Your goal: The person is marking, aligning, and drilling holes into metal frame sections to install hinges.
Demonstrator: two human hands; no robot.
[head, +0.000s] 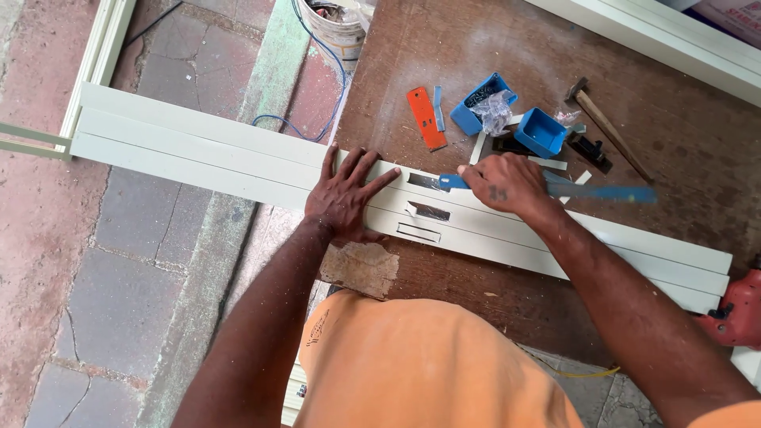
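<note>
White profile (three slots) under two hands, left, right.

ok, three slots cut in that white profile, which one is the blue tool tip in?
The far slot, uppermost in view: the blue tool in the right hand enters it. The middle slot and near slot are untouched, beside the left hand.

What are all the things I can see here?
Long frame piece: one, cream, across the table with slots cut in it.
Table: one, brown.
Small boxes: two, blue, behind the frame.
Flat card: one, orange, beside the boxes.
Hammer: one, wooden handle, far right.
Drill: one, red, right edge.
Bucket: one, white, top.
File: one, blue, in right hand.
Left hand: flat on frame.
Right hand: gripping file.
</note>
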